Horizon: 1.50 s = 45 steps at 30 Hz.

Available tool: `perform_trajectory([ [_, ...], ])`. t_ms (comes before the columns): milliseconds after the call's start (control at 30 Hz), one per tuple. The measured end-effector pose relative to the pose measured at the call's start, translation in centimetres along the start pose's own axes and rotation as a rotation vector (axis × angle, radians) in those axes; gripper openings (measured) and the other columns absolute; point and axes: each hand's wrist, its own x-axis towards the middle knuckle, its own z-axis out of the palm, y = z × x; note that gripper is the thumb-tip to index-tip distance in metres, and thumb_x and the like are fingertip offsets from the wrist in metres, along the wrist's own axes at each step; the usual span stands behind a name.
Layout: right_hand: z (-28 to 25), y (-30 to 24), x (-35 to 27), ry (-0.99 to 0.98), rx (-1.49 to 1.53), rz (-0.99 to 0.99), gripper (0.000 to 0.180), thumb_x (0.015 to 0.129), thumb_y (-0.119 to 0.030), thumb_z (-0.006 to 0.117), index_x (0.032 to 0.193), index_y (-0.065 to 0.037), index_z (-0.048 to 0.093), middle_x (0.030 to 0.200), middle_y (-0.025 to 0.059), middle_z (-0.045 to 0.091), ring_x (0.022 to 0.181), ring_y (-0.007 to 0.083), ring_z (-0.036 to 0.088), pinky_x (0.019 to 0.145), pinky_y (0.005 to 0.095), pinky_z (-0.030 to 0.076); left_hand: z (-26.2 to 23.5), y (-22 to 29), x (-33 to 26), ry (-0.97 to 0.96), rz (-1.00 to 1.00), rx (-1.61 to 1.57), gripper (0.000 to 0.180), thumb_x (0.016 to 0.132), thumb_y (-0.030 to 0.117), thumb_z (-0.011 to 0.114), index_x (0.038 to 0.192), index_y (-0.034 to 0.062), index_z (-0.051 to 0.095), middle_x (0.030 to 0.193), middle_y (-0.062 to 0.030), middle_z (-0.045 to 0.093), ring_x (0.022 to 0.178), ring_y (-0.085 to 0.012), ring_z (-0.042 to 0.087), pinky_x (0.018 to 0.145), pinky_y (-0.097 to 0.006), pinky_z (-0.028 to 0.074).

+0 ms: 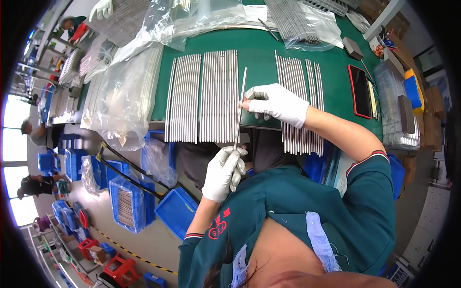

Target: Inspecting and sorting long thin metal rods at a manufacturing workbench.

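A thin metal rod (241, 96) is held upright in the picture between my two hands, over the front edge of the green table. My left hand (223, 174), in a white glove, is closed round its lower end. Higher up, my right hand (276, 104) pinches the rod between thumb and finger; its glove leaves some fingertips bare. To the left, similar rods lie side by side in two rows, an outer row (183, 98) and an inner row (219, 96). More rods (290, 74) lie to the right, partly covered by my right hand and forearm. All these rows stick out past the table's edge.
Clear plastic bags (122, 91) cover stock at left. Another bagged bundle of rods (293, 21) lies at the back, near a dark pen-like tool (268, 29). A red-edged phone (359, 91) and a grey block (353, 48) are at right. Blue bins (176, 211) stand below left.
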Motion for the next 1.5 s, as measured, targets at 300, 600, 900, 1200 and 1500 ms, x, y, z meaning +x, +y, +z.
perform_trajectory([
  [300, 0.0, 0.1, -0.1, 0.001, -0.019, 0.007, 0.035, 0.08, -0.036, 0.058, 0.093, -0.004, 0.061, 0.077, 0.0022, 0.058, 0.068, 0.0079, 0.051, 0.058, 0.0231, 0.044, 0.2, 0.9, -0.7, -0.029, -0.019, -0.016, 0.025, 0.091, 0.021, 0.044, 0.098, -0.0019, 0.051, 0.059, -0.0059, 0.051, 0.032, -0.0059, 0.037, 0.03, -0.018, 0.028],
  [600, 0.2, -0.1, -0.2, -0.016, -0.028, 0.005, 0.039, 0.079, -0.039, 0.06, 0.091, -0.002, 0.061, 0.075, 0.0027, 0.057, 0.068, 0.0082, 0.051, 0.06, 0.0236, 0.044, 0.2, 0.9, -1.1, -0.012, -0.006, 0.01, 0.025, 0.091, 0.021, 0.044, 0.099, -0.0018, 0.051, 0.059, -0.0065, 0.052, 0.033, -0.0061, 0.039, 0.03, -0.018, 0.029],
  [900, -0.4, -1.2, -1.3, 0.075, 0.041, 0.001, 0.033, 0.081, -0.034, 0.059, 0.093, -0.003, 0.059, 0.078, -0.0005, 0.055, 0.068, 0.0056, 0.05, 0.058, 0.0191, 0.041, -1.2, 1.8, -1.9, -0.042, -0.009, 0.191, 0.026, 0.088, 0.017, 0.047, 0.106, -0.0012, 0.053, 0.057, -0.0043, 0.051, 0.033, -0.0035, 0.034, 0.034, -0.016, 0.027],
  [1200, -1.1, -1.8, -2.0, 0.201, 0.151, -0.028, 0.032, 0.081, -0.033, 0.059, 0.092, -0.003, 0.059, 0.075, -0.0015, 0.054, 0.064, 0.0042, 0.049, 0.056, 0.0175, 0.038, -3.2, 1.8, -3.8, -0.021, 0.026, 0.209, 0.021, 0.088, 0.016, 0.048, 0.101, 0.0007, 0.057, 0.049, 0.004, 0.041, 0.038, -0.001, 0.033, 0.036, -0.017, 0.023],
  [1500, -0.3, -2.8, -2.6, 0.157, 0.09, -0.051, 0.032, 0.081, -0.031, 0.06, 0.095, -0.003, 0.058, 0.078, -0.0005, 0.054, 0.065, 0.0047, 0.049, 0.058, 0.018, 0.038, -5.3, 1.8, -5.4, 0.148, 0.262, 0.108, 0.027, 0.091, 0.019, 0.043, 0.088, -0.0043, 0.056, 0.043, 0.001, 0.04, 0.032, -0.004, 0.029, 0.032, -0.02, 0.022],
])
